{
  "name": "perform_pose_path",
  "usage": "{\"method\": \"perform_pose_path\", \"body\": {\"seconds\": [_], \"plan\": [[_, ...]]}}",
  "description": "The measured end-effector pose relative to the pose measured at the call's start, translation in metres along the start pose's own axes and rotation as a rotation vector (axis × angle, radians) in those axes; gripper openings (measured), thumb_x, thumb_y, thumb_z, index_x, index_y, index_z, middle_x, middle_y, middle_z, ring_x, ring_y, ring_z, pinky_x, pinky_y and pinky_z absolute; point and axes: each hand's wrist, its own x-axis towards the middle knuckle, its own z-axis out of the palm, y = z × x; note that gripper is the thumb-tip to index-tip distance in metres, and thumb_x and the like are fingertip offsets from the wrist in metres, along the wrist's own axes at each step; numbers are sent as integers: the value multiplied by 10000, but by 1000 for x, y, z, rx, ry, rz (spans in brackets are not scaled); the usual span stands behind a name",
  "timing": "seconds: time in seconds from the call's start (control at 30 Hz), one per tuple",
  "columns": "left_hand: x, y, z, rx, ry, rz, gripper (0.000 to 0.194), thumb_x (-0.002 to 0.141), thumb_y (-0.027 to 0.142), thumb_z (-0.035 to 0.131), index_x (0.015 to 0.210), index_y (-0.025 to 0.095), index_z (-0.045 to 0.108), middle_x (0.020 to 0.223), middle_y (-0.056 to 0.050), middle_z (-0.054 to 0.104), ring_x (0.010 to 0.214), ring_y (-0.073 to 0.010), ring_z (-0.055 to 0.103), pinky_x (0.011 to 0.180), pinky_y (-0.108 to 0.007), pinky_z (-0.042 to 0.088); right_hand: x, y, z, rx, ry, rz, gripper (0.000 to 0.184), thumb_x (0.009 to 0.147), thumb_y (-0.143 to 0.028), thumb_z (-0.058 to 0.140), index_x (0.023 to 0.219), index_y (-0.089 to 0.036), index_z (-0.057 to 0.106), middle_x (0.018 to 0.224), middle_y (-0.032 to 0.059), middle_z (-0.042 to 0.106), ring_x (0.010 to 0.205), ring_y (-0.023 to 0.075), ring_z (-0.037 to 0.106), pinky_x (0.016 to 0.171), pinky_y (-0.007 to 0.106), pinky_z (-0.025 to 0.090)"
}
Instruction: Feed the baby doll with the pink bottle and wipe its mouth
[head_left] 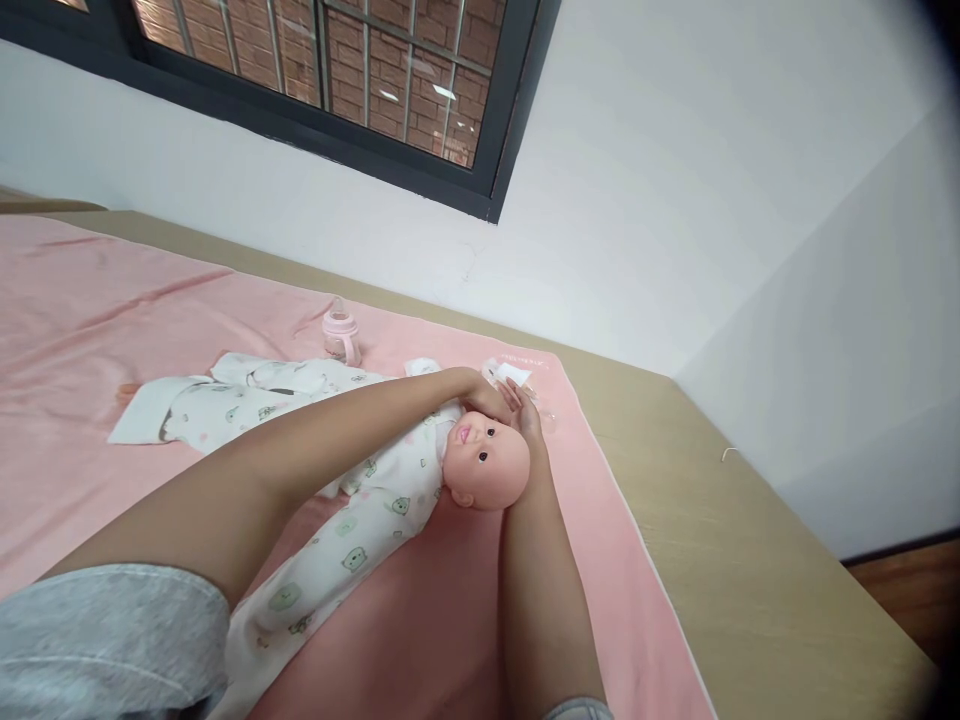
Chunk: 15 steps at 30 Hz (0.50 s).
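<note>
A baby doll (484, 462) in a white printed sleepsuit (352, 540) lies on a pink blanket (112, 330), its head toward the right. My left hand (480, 392) reaches over the doll's chest to the far side of its head, fingers curled against it. My right hand (526, 415) rises behind the head, fingers stretched up, touching the left hand. What either hand grips is hidden by the head and by the other hand.
A pink baby bottle (341, 335) stands behind the doll. White printed cloth (217, 400) lies spread to the left. A white packet (510, 373) lies near the blanket's far corner. The tan table (720, 540) meets a white wall; a dark-framed window is above.
</note>
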Motion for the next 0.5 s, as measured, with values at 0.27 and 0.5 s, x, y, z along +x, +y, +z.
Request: {"method": "perform_pose_path", "body": {"seconds": [0.27, 0.5], "plan": [[-40, 4, -26, 181, 173, 31, 329, 746, 263, 494, 1014, 123, 624, 957, -95, 688, 849, -226, 643, 780, -315, 500, 5, 0, -3, 117, -13, -31, 160, 878, -248, 544, 969, -202, 667, 954, 25, 700, 838, 124, 693, 753, 249, 585], [-92, -1, -28, 283, 497, -24, 331, 799, 250, 464, 1067, 131, 619, 1111, -102, 667, 973, -234, 623, 806, -294, 477, -4, -11, 2, 164, -17, -74, 209, 915, -265, 483, 957, -208, 679, 1017, 32, 692, 939, 95, 675, 828, 229, 565]]}}
